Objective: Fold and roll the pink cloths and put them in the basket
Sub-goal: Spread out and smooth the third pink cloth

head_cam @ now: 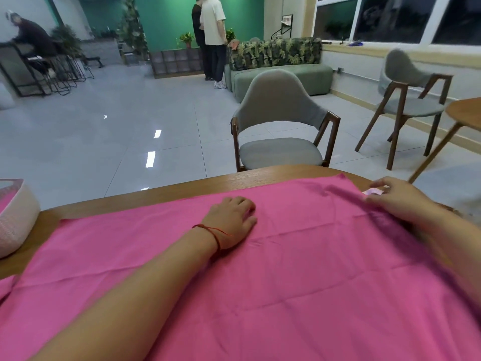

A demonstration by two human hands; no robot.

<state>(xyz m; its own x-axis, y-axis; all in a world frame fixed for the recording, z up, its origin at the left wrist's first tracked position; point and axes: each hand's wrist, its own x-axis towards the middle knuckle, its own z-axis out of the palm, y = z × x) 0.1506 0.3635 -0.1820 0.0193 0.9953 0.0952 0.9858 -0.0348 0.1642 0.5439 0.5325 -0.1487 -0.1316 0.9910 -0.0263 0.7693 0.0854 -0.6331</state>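
On the worktop (156, 194), head view: one pink cloth (299, 269) lies spread open and nearly flat, covering most of the wooden surface from the far edge to the near side, where it runs out of frame. Faint crease lines cross it. The left hand (231, 221) rests palm down on the cloth, towards its far middle, with the fingers (247, 204) close together, lightly bent and lying on the fabric. They grip nothing. A red string bracelet (217, 237) sits on that wrist. The right hand (398, 199) is at the cloth's far right corner and is blurred. Its fingers are curved over the cloth edge, beside a small pale tag (373, 191), but I cannot tell whether they pinch the fabric or only touch it. A white woven basket (15, 220) stands on the worktop at the left edge of the frame, apart from both hands and just beside the cloth's left end. A grey chair (281, 121) with a wooden frame stands just beyond the worktop's far edge.
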